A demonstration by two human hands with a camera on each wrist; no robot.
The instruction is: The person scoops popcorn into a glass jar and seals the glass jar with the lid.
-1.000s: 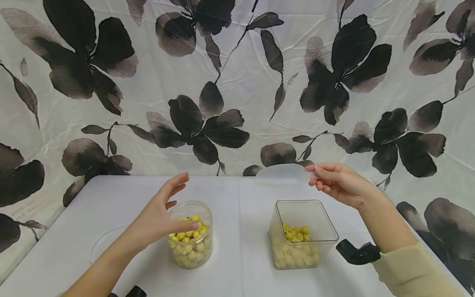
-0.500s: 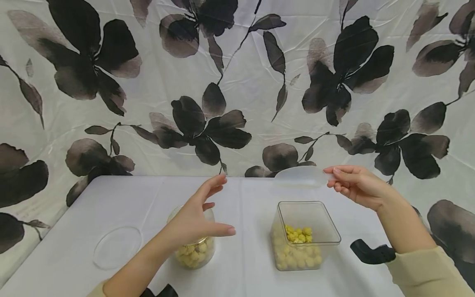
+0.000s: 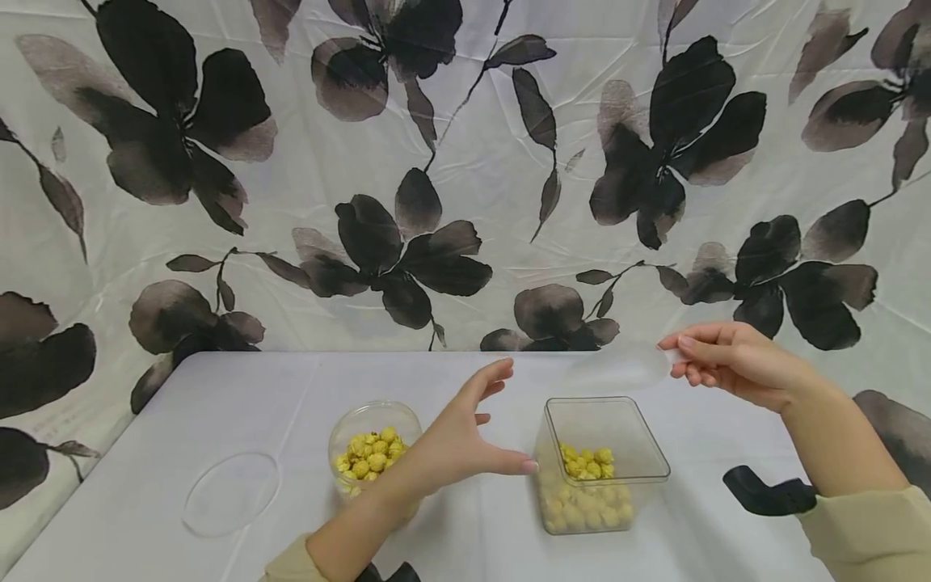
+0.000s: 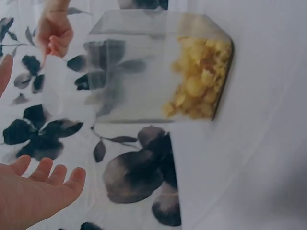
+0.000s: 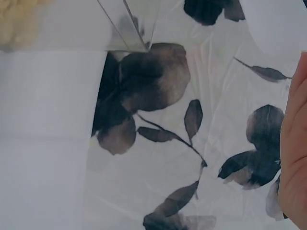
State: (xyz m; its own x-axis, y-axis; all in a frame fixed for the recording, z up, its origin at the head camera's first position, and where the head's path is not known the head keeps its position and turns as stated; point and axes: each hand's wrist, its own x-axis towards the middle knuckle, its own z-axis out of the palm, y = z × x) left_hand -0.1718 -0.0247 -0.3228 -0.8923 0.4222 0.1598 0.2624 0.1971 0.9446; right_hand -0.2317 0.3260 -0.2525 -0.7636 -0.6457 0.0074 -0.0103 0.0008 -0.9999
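Observation:
A clear square tub [image 3: 604, 453], part filled with yellow popcorn [image 3: 587, 462], stands upright on the table. My left hand [image 3: 465, 444] hovers at its left side, thumb and fingers spread, the thumb tip overlapping the tub's edge. Above and behind the tub, my right hand [image 3: 735, 360] pinches the narrow end of a translucent white scoop [image 3: 618, 369]. The scoop is faint against the cloth; its round-edged part also shows in the left wrist view [image 4: 64, 84]. Left of my left hand stands a clear round jar [image 3: 364, 416] holding more popcorn, its lower part hidden behind my forearm.
A clear round lid [image 3: 231, 495] lies on the white table [image 3: 291, 420] at left. A white cloth with dark flowers [image 3: 509, 242] hangs behind the table's far edge. Black wrist mounts [image 3: 771, 491] stick out from both forearms.
My left hand has moved right, from over the round jar to beside the square tub. My right hand has drawn the scoop to the right. Both containers have stayed in place.

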